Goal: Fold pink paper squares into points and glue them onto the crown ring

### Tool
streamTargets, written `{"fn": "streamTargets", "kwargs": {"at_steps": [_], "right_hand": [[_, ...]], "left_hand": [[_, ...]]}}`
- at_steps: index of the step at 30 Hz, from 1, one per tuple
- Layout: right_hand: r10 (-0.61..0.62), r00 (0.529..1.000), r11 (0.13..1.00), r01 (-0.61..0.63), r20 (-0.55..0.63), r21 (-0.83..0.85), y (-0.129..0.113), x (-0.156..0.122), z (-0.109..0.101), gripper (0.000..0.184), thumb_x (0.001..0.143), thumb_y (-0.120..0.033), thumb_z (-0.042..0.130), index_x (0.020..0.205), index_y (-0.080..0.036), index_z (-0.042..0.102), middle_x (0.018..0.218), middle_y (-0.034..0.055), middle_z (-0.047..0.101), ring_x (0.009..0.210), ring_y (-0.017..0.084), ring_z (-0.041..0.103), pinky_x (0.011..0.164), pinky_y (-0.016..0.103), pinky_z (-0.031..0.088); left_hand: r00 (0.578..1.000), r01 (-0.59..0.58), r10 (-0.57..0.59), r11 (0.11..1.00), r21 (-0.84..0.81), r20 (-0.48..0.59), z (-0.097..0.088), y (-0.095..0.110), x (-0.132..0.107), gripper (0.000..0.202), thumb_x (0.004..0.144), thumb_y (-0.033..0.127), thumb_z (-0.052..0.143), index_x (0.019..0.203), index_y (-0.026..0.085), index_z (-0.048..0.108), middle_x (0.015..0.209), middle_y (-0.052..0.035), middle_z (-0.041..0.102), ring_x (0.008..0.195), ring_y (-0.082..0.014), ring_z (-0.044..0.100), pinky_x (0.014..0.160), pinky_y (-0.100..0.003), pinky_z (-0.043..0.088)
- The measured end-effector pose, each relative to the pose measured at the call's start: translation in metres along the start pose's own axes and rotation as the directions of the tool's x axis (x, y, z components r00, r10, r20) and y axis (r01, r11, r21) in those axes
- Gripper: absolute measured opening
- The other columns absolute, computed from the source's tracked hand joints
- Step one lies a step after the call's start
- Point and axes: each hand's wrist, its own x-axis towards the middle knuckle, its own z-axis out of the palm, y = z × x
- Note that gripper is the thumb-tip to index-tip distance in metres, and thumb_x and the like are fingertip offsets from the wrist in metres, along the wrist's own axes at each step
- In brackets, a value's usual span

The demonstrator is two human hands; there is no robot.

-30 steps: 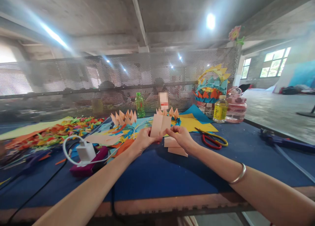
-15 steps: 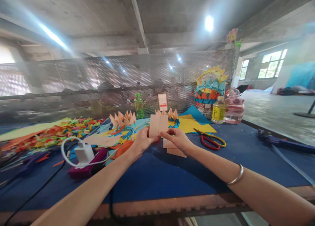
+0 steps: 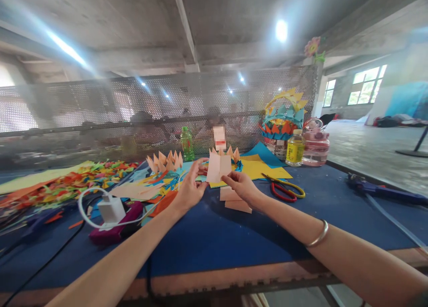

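A pale peach folded paper piece stands upright between my two hands above the blue table. My right hand pinches its lower right edge. My left hand has its fingers spread by the paper's left side, thumb raised and fingertips near the paper's edge. Two more folded peach pieces lie flat on the table just below my right hand. My right wrist wears a silver bangle.
Red and yellow scissors lie right of my hands. Orange paper crowns, coloured paper scraps, a white charger and a purple tool sit left. A green bottle, yellow bottle, pink jar and paper basket stand behind. A glue gun lies at the right.
My left hand has opened and loosened from the paper's lower left edge, fingers now spread. The paper has risen slightly and my right hand keeps hold of it.
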Motion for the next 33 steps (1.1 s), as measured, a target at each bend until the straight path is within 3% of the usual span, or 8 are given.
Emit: {"fn": "streamTargets", "kwargs": {"at_steps": [3, 6, 14, 22, 33], "right_hand": [[-0.018, 1.0, 1.0, 0.018, 0.0, -0.021, 0.0008, 0.0005, 0.0002, 0.032, 0.074, -0.046, 0.057, 0.059, -0.019, 0.048, 0.056, -0.006, 0.04, 0.056, 0.011, 0.037, 0.056, 0.026, 0.029], [-0.038, 0.999, 0.999, 0.038, 0.004, -0.03, -0.0007, -0.0009, 0.0002, 0.03, 0.076, -0.043, 0.057, 0.06, -0.019, 0.049, 0.057, -0.0057, 0.041, 0.058, 0.011, 0.038, 0.058, 0.026, 0.031], [-0.01, 0.996, 0.999, 0.014, 0.088, -0.052, -0.0073, -0.0064, 0.0004, 0.033, 0.074, -0.048, 0.059, 0.061, -0.018, 0.054, 0.053, -0.0059, 0.04, 0.053, 0.01, 0.036, 0.052, 0.024, 0.027], [-0.004, 0.999, 0.997, 0.008, 0.045, -0.08, -0.0032, -0.0028, 0.0015, 0.034, 0.074, -0.047, 0.058, 0.057, -0.02, 0.046, 0.055, -0.0057, 0.039, 0.056, 0.01, 0.035, 0.054, 0.025, 0.028], [-0.017, 0.996, 1.0, 0.018, 0.088, -0.02, -0.0018, -0.0033, 0.001, 0.032, 0.078, -0.047, 0.055, 0.064, -0.019, 0.049, 0.057, -0.0056, 0.039, 0.056, 0.01, 0.035, 0.053, 0.024, 0.028]], "left_hand": [[0.997, -0.074, 0.072, 0.995, 0.071, 0.028, -0.0007, -0.0007, -0.0007, 0.034, 0.072, 0.011, 0.059, 0.103, 0.022, 0.066, 0.107, -0.006, 0.061, 0.102, -0.0207, 0.058, 0.072, -0.027, 0.052], [0.992, -0.114, 0.107, 0.986, 0.118, 0.059, 0.0003, -0.002, -0.0012, 0.011, 0.076, 0.018, 0.061, 0.078, 0.02, 0.072, 0.096, -0.0054, 0.064, 0.093, -0.0204, 0.061, 0.075, -0.029, 0.051], [0.986, -0.169, 0.164, 0.964, 0.205, 0.042, 0.0004, 0.0003, -0.0019, 0.012, 0.078, 0.021, 0.064, 0.078, 0.023, 0.076, 0.087, -0.0034, 0.065, 0.083, -0.0184, 0.061, 0.077, -0.028, 0.047], [0.98, -0.2, 0.192, 0.955, 0.218, 0.057, 0.0007, -0.0006, 0.0, 0.015, 0.081, 0.02, 0.059, 0.082, 0.021, 0.074, 0.091, -0.0052, 0.064, 0.088, -0.019, 0.06, 0.082, -0.03, 0.047], [0.967, -0.254, 0.242, 0.934, 0.251, 0.077, -0.0002, 0.0024, -0.0026, 0.016, 0.079, 0.016, 0.061, 0.078, 0.023, 0.075, 0.09, -0.0036, 0.066, 0.087, -0.0189, 0.062, 0.082, -0.03, 0.047]]}}
